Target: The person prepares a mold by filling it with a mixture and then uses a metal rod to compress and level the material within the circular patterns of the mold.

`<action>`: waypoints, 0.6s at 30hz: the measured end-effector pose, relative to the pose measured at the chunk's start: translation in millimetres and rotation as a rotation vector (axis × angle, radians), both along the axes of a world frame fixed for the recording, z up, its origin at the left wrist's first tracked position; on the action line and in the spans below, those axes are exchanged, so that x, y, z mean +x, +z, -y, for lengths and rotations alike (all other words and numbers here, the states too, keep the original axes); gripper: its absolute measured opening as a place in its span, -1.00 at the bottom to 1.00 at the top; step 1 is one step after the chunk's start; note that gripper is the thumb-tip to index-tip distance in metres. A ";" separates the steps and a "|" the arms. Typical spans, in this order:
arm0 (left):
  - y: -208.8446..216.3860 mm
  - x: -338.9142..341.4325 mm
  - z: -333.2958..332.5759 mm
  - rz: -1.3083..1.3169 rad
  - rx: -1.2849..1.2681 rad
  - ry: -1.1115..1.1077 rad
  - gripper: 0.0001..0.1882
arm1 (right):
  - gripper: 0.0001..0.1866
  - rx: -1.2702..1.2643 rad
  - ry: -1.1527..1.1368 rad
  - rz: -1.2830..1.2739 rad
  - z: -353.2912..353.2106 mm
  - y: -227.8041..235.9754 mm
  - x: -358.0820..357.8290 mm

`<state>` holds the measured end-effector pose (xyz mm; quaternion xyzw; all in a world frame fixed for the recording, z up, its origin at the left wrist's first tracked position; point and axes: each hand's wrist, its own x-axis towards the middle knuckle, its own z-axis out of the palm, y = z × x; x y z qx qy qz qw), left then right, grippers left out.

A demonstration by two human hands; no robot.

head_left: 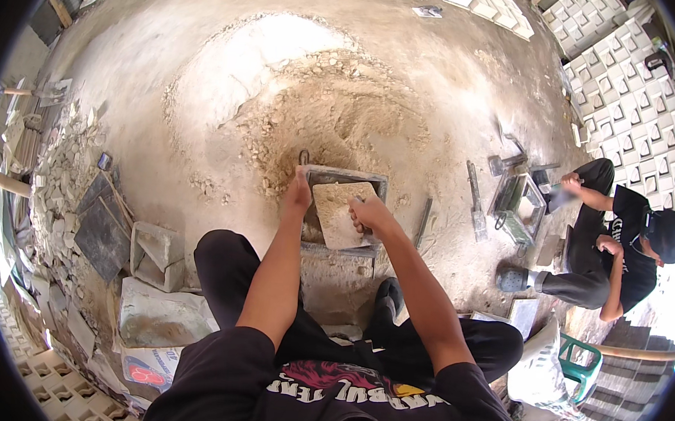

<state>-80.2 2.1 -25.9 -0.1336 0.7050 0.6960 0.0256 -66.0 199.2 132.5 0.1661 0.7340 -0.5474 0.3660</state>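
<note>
A rectangular metal mould [339,251] stands on the ground between my knees. My left hand [299,191] is closed at its left wall, fingers partly hidden. Just beyond that hand, a dark metal loop [304,157] sticks up by the mould's corner. My right hand [369,215] grips the handle of a flat, square trowel [333,224], tilted over the mould's opening. Pale, sandy mix dusts the trowel's face and covers most of what lies beneath. Directly beyond the mould rises a heap of sandy mix [336,116].
At right a co-worker [621,246] sits beside another mould [521,208], with a long flat tool [476,201] nearby. Rubble [61,183], a dark board [105,229] and a concrete block [157,254] lie left. Pale patterned blocks [635,98] are stacked at the far right.
</note>
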 end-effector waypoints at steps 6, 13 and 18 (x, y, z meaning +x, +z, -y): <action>-4.7 21.5 -13.5 -0.202 -0.461 0.044 -0.38 | -0.69 -0.258 -0.261 0.265 14.1 -20.6 -18.3; -1.7 27.8 -19.3 -0.218 -0.601 0.074 -0.41 | -0.80 -0.266 -0.370 0.343 12.8 -2.5 -45.9; 1.9 25.9 -20.6 -0.247 -0.624 0.100 -0.41 | -0.90 -0.238 -0.370 0.340 3.8 19.8 -61.6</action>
